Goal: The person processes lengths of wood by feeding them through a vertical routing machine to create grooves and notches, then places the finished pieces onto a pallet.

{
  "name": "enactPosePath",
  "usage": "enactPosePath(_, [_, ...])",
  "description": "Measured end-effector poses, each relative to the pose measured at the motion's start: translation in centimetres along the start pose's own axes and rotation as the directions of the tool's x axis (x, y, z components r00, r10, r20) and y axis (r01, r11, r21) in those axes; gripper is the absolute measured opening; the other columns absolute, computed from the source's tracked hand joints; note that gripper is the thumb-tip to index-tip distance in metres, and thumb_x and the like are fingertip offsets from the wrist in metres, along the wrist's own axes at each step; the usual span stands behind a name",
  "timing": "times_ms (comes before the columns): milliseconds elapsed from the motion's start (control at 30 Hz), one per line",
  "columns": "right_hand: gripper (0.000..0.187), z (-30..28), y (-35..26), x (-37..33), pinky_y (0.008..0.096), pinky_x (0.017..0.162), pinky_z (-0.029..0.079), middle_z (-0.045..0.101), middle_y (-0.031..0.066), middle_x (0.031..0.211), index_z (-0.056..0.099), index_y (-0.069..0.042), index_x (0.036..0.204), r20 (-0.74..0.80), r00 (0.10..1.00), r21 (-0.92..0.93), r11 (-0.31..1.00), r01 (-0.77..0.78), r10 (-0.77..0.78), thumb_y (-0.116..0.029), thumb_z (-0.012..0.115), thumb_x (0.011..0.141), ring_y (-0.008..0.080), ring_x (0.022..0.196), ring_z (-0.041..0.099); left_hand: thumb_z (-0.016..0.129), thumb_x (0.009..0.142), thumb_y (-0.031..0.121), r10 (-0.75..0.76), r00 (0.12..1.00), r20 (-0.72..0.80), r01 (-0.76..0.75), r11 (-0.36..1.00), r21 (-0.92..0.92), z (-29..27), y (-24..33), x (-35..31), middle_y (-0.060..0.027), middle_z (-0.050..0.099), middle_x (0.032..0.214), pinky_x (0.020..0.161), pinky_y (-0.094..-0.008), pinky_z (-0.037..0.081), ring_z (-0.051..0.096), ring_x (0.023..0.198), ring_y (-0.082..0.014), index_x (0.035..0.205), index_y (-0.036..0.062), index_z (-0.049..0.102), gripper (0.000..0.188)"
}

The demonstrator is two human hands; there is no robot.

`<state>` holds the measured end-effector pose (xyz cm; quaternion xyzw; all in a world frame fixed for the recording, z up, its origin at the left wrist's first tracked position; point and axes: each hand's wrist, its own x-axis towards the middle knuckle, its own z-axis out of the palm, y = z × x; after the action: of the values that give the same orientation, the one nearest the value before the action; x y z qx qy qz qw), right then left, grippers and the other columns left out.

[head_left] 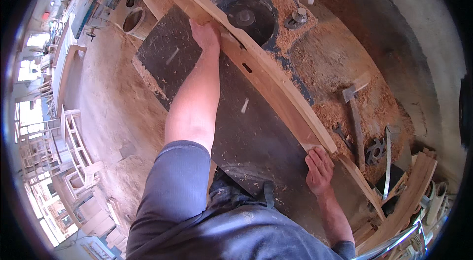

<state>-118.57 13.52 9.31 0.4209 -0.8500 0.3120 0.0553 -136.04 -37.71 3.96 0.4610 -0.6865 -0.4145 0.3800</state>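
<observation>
A long pale wooden board (276, 80) lies slantwise across a dark metal machine table (246, 127), running from upper left to lower right. Dark slots show in the wood below its light upper edge. My left hand (206, 35) presses on the board toward its far end, its fingertips partly hidden. At the near end, my right hand (320, 169) has its bent fingers against the wood. Just beyond the board is a round dark recess (251, 17) with a spindle hub in its middle. Whether the slotted face and the upper edge are one piece, I cannot tell.
Shavings surround two bolts (299, 15) beside the recess. A hammer (355, 122), a wrench (340, 132) and a toothed cutter head (375, 151) lie at the right. Loose planks (406, 196) are stacked at the lower right. Wooden frames (76, 137) stand at the far left.
</observation>
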Motion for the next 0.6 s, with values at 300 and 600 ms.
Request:
enactPosePath(300, [0.019,2.3,-0.7,3.0,0.0483,0.098,0.054,0.073,0.0141,0.109,0.071,0.000,0.089,-0.097,0.995,0.016,0.999,-0.032,0.033,0.011,0.062,0.077,0.0353,0.111,0.068,0.054,0.083,0.007,0.096,0.994,-0.057,-0.092,0.994,0.058,-0.2,-0.1,2.9,-0.0233,0.071,0.102,0.085,-0.0456,0.051,0.068,0.098,-0.0415,0.105,-0.0002,0.062,0.025])
enactPosePath(600, [0.020,5.3,-2.1,7.3,0.0448,0.094,0.056,0.074,0.0134,0.101,0.070,0.000,0.082,-0.190,0.976,0.053,0.994,-0.097,0.105,0.015,0.062,0.071,0.0344,0.106,0.069,0.045,0.093,0.010,0.070,0.997,0.032,-0.072,0.993,0.094,1.1,-4.4,10.2,-0.0194,0.065,0.108,0.083,-0.0448,0.051,0.063,0.100,-0.0372,0.110,0.0027,0.056,0.022])
